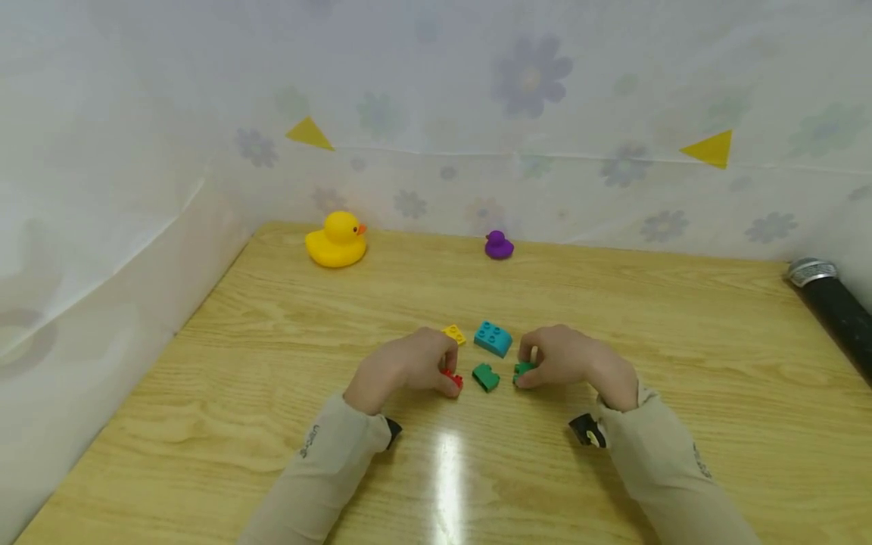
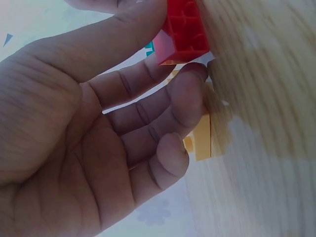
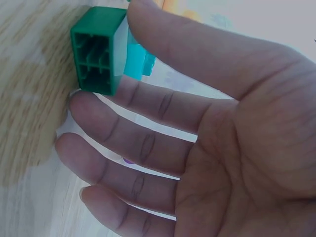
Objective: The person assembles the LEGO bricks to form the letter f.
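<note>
With thumb and index finger my left hand (image 1: 412, 363) pinches a small red toy brick (image 2: 185, 32); its hollow underside shows in the left wrist view. My right hand (image 1: 568, 356) pinches a green brick (image 3: 98, 52) the same way, its hollow side also facing the wrist camera. On the table between the hands lies a second green brick (image 1: 487, 376), apart from both. Just beyond it is a blue brick (image 1: 493, 337) with studs up and one rounded end. A yellow brick (image 1: 453, 334), partly hidden, lies beside the left hand's fingers.
A yellow rubber duck (image 1: 337, 241) and a smaller purple duck (image 1: 499, 245) stand at the back of the wooden table (image 1: 681, 333). At the right edge lies a black microphone (image 1: 831, 303). A flowered white sheet (image 1: 443, 91) hangs behind.
</note>
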### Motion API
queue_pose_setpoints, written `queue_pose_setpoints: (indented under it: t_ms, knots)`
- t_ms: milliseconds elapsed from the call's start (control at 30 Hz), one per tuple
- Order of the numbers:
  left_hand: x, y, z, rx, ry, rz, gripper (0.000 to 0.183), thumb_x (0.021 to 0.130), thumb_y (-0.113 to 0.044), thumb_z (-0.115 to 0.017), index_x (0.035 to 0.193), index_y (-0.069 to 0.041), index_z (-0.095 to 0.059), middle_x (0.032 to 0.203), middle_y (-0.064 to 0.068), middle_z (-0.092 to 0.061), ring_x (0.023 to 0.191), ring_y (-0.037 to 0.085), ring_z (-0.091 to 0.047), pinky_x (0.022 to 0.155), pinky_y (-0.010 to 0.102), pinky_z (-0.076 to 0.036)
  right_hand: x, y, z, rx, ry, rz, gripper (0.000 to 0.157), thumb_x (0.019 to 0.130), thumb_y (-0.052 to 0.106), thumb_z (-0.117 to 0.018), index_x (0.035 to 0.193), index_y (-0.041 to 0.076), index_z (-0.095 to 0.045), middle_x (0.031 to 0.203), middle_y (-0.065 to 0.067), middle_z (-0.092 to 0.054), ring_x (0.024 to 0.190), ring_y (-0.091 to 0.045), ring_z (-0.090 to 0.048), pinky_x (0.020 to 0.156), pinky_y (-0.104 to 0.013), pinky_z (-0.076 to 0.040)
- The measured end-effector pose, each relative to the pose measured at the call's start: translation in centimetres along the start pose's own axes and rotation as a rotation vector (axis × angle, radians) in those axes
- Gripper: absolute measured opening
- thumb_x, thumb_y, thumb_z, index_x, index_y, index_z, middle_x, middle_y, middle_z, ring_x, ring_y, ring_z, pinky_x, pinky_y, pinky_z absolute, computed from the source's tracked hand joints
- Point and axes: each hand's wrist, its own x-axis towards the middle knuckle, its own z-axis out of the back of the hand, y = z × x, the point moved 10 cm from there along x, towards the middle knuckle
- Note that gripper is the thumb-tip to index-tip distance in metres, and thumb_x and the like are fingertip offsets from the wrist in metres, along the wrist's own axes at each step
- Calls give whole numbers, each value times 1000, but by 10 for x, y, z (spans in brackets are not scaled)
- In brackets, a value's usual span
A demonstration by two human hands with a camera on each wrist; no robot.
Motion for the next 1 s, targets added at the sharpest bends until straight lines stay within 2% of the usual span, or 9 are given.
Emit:
queue_pose_setpoints:
  t_ms: [500, 700, 1000]
  knots:
    - [0, -2, 1, -1, -16, -31, 26, 79, -21, -80, 81, -10, -57, 74, 0, -51, 70, 15, -47, 60, 24, -37, -1, 0, -2, -1, -5, -12, 23, 88, 29, -71, 99, 10, -63, 89, -4, -62, 76, -17, -55, 64, -31, -46]
    - [0, -5, 2, 15, -21, -48, 26, 78, -16, -81, 81, -8, -56, 74, 1, -49, 70, 16, -46, 61, 25, -37, -1, 2, -2, 10, -21, 16, 23, 88, 29, -70, 97, 10, -63, 86, -3, -62, 71, -16, -53, 61, -30, -45]
    - [0, -2, 1, 31, -32, -44, 29, 74, -9, -83, 85, -13, -58, 84, -1, -56, 78, 17, -51, 69, 29, -46, 0, 4, -2, 8, -22, 30, 21, 89, 29, -69, 97, 10, -63, 82, -1, -62, 68, -14, -53, 60, -29, -44]
